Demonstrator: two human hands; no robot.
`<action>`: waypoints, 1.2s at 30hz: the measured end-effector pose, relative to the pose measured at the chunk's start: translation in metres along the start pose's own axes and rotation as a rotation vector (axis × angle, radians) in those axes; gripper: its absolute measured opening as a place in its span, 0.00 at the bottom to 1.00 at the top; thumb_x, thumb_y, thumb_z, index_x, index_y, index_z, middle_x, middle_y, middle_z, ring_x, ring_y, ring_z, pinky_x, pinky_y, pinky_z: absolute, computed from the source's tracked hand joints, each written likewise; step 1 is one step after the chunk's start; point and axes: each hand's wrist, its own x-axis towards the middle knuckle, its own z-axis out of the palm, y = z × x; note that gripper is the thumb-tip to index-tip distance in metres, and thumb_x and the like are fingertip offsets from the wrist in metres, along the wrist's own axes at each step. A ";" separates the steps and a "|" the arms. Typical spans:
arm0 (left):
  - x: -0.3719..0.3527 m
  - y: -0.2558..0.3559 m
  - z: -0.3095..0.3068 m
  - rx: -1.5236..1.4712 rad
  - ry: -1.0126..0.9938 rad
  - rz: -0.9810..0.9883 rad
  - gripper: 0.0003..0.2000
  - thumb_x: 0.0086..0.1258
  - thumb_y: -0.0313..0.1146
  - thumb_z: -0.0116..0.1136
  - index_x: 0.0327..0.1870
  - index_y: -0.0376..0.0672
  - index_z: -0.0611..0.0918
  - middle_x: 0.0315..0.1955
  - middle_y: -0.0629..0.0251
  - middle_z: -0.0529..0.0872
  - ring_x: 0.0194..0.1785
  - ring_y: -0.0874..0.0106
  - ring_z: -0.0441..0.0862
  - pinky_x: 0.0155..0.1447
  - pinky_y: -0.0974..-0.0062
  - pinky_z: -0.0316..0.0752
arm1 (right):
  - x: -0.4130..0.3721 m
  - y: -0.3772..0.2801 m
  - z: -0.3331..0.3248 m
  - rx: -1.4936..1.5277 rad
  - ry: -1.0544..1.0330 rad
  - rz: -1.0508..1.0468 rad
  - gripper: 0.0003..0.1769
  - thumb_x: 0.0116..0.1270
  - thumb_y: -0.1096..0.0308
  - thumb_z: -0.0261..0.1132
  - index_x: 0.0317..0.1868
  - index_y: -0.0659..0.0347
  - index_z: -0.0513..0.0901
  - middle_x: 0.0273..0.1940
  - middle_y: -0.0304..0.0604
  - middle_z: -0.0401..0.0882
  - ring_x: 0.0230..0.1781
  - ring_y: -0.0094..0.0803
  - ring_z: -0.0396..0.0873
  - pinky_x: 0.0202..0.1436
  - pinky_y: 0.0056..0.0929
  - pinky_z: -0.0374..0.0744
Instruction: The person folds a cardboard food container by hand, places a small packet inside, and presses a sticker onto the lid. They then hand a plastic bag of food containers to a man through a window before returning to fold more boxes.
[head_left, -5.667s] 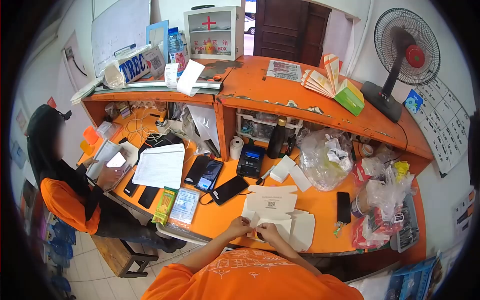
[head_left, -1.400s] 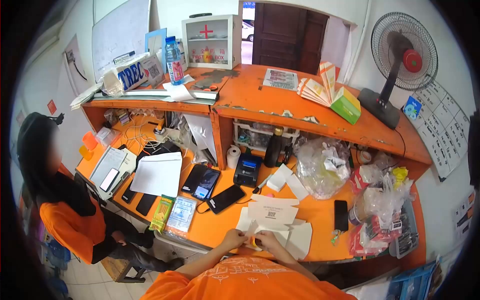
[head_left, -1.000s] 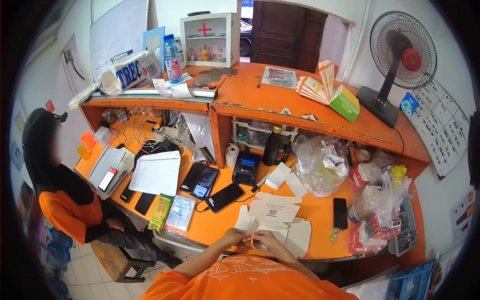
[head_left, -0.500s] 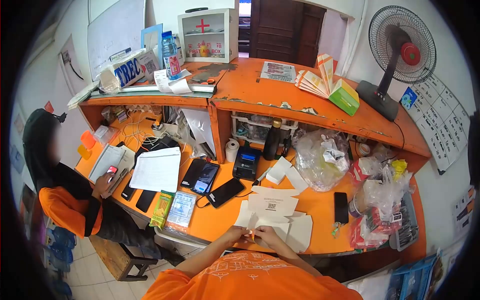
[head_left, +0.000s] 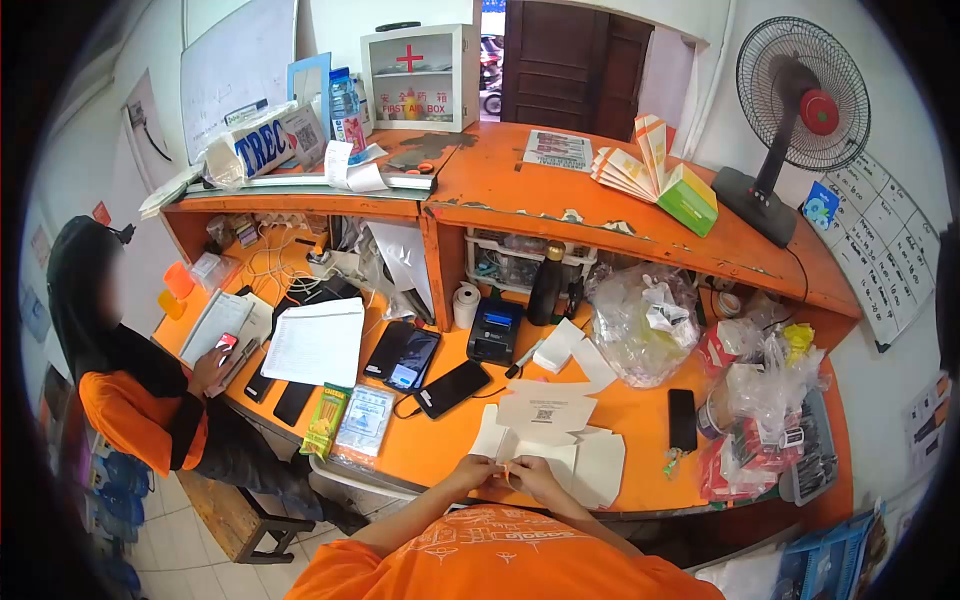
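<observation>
At the front edge of the orange desk, my left hand [head_left: 474, 473] and my right hand [head_left: 534, 477] meet with fingers pinched. Between the fingertips shows something small, pale and orange, too small to name. Just beyond the hands lies an unfolded white cardboard box [head_left: 598, 468], flat on the desk. Its raised flap [head_left: 545, 412] carries a printed square code. Behind it rests another white cardboard piece [head_left: 559, 346]. Left of the box, a black phone [head_left: 452, 388] lies face up.
A card terminal [head_left: 494, 331], a dark bottle [head_left: 546, 284] and a plastic bag [head_left: 645, 325] stand behind. Another phone [head_left: 682, 420] and bagged items [head_left: 765, 400] are at right. Papers [head_left: 315, 340] lie at left, near a seated co-worker [head_left: 130, 400] holding a phone.
The pale piece that stood up between my fingers shows less now, and my hands have shifted slightly. The view has tilted a little. The box stays on the desk.
</observation>
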 end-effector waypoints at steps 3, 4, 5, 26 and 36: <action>-0.008 0.011 -0.002 0.120 -0.107 0.005 0.12 0.58 0.35 0.59 0.35 0.34 0.78 0.25 0.63 0.80 0.26 0.74 0.78 0.30 0.79 0.74 | -0.008 -0.009 0.001 0.057 -0.015 0.005 0.12 0.61 0.66 0.59 0.31 0.69 0.79 0.22 0.36 0.73 0.20 0.18 0.68 0.22 0.17 0.66; -0.005 0.007 -0.002 0.119 -0.105 0.003 0.12 0.58 0.35 0.59 0.35 0.34 0.78 0.25 0.63 0.80 0.26 0.74 0.78 0.30 0.79 0.74 | -0.008 -0.011 0.000 0.058 -0.017 0.007 0.12 0.61 0.66 0.59 0.31 0.69 0.79 0.22 0.36 0.73 0.20 0.18 0.68 0.22 0.17 0.66; 0.002 0.001 -0.002 0.076 -0.091 -0.032 0.12 0.58 0.35 0.59 0.35 0.35 0.78 0.26 0.63 0.80 0.27 0.74 0.78 0.31 0.79 0.74 | -0.007 -0.012 -0.002 0.033 -0.022 0.040 0.11 0.61 0.67 0.59 0.33 0.70 0.78 0.25 0.37 0.73 0.22 0.19 0.68 0.24 0.16 0.68; 0.006 -0.009 0.009 -0.219 0.062 -0.030 0.10 0.56 0.31 0.59 0.32 0.31 0.78 0.25 0.59 0.80 0.25 0.70 0.79 0.28 0.78 0.74 | -0.007 -0.017 -0.004 -0.109 -0.005 0.021 0.10 0.60 0.69 0.61 0.34 0.69 0.79 0.27 0.36 0.76 0.25 0.19 0.70 0.29 0.17 0.70; 0.014 -0.014 0.005 -0.207 -0.011 0.007 0.11 0.57 0.33 0.59 0.31 0.32 0.78 0.23 0.61 0.80 0.24 0.72 0.78 0.27 0.78 0.75 | -0.016 -0.027 0.000 0.032 0.011 0.028 0.11 0.58 0.69 0.62 0.36 0.70 0.79 0.32 0.43 0.79 0.30 0.25 0.76 0.36 0.19 0.74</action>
